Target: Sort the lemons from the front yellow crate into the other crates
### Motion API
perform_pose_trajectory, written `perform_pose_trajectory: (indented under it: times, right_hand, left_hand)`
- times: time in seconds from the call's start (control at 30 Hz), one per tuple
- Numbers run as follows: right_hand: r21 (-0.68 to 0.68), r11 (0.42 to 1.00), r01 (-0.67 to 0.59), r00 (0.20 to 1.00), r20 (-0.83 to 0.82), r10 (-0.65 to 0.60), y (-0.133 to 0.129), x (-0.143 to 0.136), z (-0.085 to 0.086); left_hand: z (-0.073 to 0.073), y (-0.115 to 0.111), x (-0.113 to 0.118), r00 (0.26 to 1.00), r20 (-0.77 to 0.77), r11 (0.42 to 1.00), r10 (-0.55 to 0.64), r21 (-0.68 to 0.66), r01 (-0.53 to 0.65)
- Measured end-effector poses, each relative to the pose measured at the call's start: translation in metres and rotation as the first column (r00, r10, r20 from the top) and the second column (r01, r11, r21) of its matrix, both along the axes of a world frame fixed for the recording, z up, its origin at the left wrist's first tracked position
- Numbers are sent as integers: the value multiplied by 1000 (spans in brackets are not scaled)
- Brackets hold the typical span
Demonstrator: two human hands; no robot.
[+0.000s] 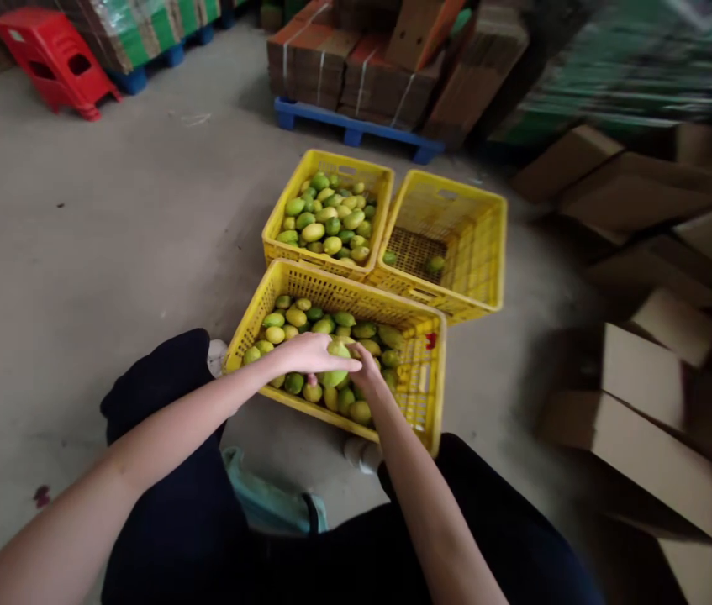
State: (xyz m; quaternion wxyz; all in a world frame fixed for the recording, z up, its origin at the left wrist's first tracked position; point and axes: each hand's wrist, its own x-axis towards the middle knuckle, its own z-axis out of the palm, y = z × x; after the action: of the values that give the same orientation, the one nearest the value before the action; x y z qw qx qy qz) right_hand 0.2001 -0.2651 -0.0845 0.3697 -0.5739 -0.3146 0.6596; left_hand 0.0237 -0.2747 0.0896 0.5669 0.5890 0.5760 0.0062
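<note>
Over the near yellow crate (440,370), which holds several green and yellow lemons (296,317), my two hands meet. My left hand (314,353) is closed on a yellow-green lemon (335,374). Beside it, my right hand (365,367) touches the lemon's right side with bent fingers; whether it grips the fruit too is hard to tell. Behind stand two more yellow crates: the left one (273,206) is filled with green and yellow lemons, and the right one (478,244) has a couple of green fruits at its bottom.
Open cardboard boxes (651,454) lie along the right side. At the back, flattened cartons (318,71) rest on a blue pallet (356,130). A red stool (56,63) stands at the back left. My legs flank the near crate, with a teal object (267,496) between them.
</note>
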Motion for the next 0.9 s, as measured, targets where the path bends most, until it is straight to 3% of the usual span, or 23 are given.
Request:
perform_pose_trajectory:
  times: [0.07, 0.13, 0.27, 0.37, 0.5, 0.57, 0.63, 0.7, 0.77, 0.83, 0.9]
  right_hand:
    - [42, 997, 60, 995, -84, -56, 7, 15, 29]
    - [102, 987, 125, 984, -138, -111, 11, 33, 64]
    - [249, 937, 246, 939, -300, -167, 1, 68, 135]
    - [242, 897, 371, 858, -460, -230, -19, 80, 172]
    - [139, 905, 402, 812, -511, -282, -40, 72, 193]
    - [165, 925, 343, 855, -463, -235, -46, 60, 200]
    - [279, 916, 287, 926, -326, -191, -52, 49, 207]
    - [463, 853, 242, 970, -108, -217, -56, 40, 215]
    - [625, 755, 199, 956, 47, -291, -57, 34, 223]
    - [698, 698, 160, 948, 88, -306, -55, 30, 229]
    - [713, 689, 128, 962, 80, -262, -49, 26, 234]
  left_hand:
    - [3, -4, 5, 969, 228, 985, 93, -162, -56]
    - [10, -6, 9, 904, 405, 966, 137, -256, -31]
    - [27, -4, 15, 761, 622, 946, 184, -322, 34]
    - [33, 4, 18, 667, 702, 945, 249, -326, -10]
    - [32, 18, 21, 511, 781, 933, 359, -300, -197]
    - [29, 23, 21, 443, 804, 910, 398, -284, -301]
    - [28, 26, 21, 366, 828, 880, 425, -284, -381]
    - [28, 26, 21, 301, 853, 864, 427, -286, -415]
    - [29, 23, 23, 265, 877, 858, 402, -259, -444]
    - [32, 18, 24, 274, 894, 855, 354, -190, -483]
    - [35, 13, 23, 318, 903, 854, 289, -93, -512]
